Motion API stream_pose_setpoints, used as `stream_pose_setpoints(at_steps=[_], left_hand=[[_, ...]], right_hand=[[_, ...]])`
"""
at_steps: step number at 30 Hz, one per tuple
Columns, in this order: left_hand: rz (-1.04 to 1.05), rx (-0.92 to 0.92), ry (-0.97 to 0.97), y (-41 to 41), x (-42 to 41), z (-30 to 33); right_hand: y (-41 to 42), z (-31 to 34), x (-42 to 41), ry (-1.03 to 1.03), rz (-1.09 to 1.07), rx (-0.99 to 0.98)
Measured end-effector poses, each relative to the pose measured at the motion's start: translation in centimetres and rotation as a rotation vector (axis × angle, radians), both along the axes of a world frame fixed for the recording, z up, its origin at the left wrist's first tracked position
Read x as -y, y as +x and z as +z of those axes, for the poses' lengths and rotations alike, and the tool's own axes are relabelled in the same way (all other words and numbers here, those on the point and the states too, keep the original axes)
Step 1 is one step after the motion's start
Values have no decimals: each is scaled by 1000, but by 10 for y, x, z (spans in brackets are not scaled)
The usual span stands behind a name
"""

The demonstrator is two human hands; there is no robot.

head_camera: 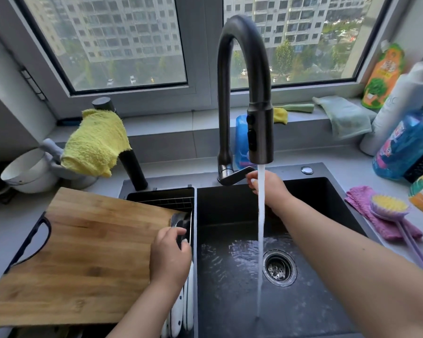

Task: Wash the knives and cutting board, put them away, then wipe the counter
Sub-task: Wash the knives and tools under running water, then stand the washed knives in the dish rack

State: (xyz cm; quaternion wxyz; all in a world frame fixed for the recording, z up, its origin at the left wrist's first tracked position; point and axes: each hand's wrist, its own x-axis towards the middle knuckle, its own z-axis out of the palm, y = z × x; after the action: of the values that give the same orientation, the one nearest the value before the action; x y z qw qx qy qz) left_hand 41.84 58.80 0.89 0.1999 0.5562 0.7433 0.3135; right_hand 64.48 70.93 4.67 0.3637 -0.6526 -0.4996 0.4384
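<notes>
A wooden cutting board (83, 252) with a dark handle loop lies across the left sink compartment and counter. My left hand (170, 257) rests at its right edge, fingers curled around a dark knife handle (182, 226) that stands in the drying rack. My right hand (266, 189) reaches over the dark sink basin (327, 301) and its fingers touch the faucet lever (237, 175). Water (261, 240) streams from the dark faucet (244, 93) onto the basin floor beside the drain (279, 267).
White plates (183, 311) stand in the rack below my left hand. A yellow cloth (95, 142) hangs at the back left near a white pot (27, 172). A pink cloth (366, 211), a brush (388, 206) and detergent bottles (405, 142) sit on the right counter.
</notes>
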Motion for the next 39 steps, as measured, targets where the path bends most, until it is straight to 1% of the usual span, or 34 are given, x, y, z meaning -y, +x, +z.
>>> stream_pose_setpoints(at_steps=[4,7,9,12,15,16,18,20,22,25,27,29,31,32,33,35,36,39], left_hand=[[-15,13,27,6,-7,4],[-48,8,12,9,-12,2],[-71,5,-13,12,-16,0],[-123,-23,-25,19,-22,-1],[-154,-13,4,30,-27,4],[-155,-17,10,34,-28,7],[-150,-54,26,43,-28,13],[-153,-54,36,50,-28,13],[-178,-31,-1,58,-25,9],[-209,-17,-112,68,-20,2],[-263,-27,-192,71,-14,-4],[-374,-69,-301,73,-9,-10],[-523,-124,-461,71,-5,-17],[-568,-104,-513,70,-2,-20],[-587,-75,-552,69,0,-21],[-576,-64,-499,68,4,-20],[-543,-91,-453,68,6,-21],[-362,-118,-308,67,12,-15]], right_hand=[[3,2,-11,6,33,75],[4,3,-17,0,88,162],[4,5,-21,-5,109,187],[5,8,-21,-11,144,235],[7,7,-11,-27,218,289],[8,5,-7,-29,217,293],[9,1,6,-12,148,328],[9,-7,19,10,74,432],[9,-19,36,-5,86,505],[8,-46,57,-125,182,539],[8,-60,70,-221,247,602],[8,-71,83,-338,307,649],[13,-84,95,-549,437,645],[14,-88,101,-634,478,618],[14,-92,104,-652,472,595],[13,-96,105,-526,387,617],[13,-97,105,-442,337,640],[10,-92,105,-281,198,690]])
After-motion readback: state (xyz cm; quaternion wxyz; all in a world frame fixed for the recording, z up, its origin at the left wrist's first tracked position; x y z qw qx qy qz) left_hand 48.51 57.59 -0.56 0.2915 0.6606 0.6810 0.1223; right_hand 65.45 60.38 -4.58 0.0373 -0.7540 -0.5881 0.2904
